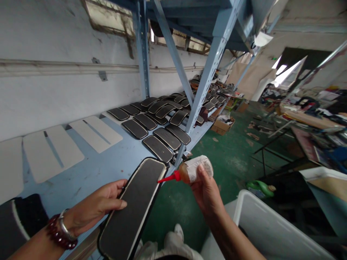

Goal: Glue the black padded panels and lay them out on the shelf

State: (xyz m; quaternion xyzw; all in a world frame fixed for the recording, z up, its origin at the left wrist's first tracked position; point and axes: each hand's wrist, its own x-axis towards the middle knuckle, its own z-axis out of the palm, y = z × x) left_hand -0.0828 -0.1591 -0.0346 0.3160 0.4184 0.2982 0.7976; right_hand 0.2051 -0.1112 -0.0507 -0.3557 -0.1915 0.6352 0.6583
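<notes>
My left hand (105, 202) grips the left edge of a long dark panel (132, 209) with rounded corners, a pale line along its border and a black rim; the thumb lies on its face. The panel slants away from me over the front of the blue table. In my right hand (204, 191) is a glue bottle (196, 169) wrapped in white, with amber liquid near its neck. Its red nozzle (169, 177) points left, the tip at the panel's right border. Whether liquid is coming out, I cannot tell.
Many similar dark panels (158, 148) lie on the blue table (108, 162), with pale flat boards (94, 133) along the wall. A blue metal post (202, 76) rises at the table's edge. A white bin (244, 209) and a green jug (260, 188) stand at right.
</notes>
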